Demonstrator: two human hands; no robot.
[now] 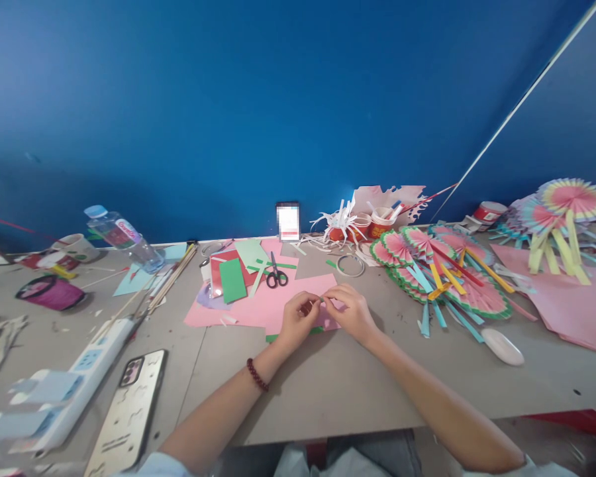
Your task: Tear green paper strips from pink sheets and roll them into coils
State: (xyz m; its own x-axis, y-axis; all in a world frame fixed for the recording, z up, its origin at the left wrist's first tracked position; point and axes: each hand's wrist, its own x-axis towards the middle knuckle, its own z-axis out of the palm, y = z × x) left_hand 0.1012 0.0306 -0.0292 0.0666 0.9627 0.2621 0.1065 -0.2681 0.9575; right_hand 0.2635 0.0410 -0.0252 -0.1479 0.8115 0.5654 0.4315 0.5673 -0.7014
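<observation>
Head view: I see the left hand (300, 322) and right hand (351, 314) pinched on a small piece (322, 300), mostly hidden, above pink paper (251, 306); I judge it unfinished, while the pleated fans (426, 242) rightward look complete.

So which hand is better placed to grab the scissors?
Probably the left hand: it is nearer the scissors than the right hand. Both seem to pinch a small green piece, so the left would need to let go.
</observation>
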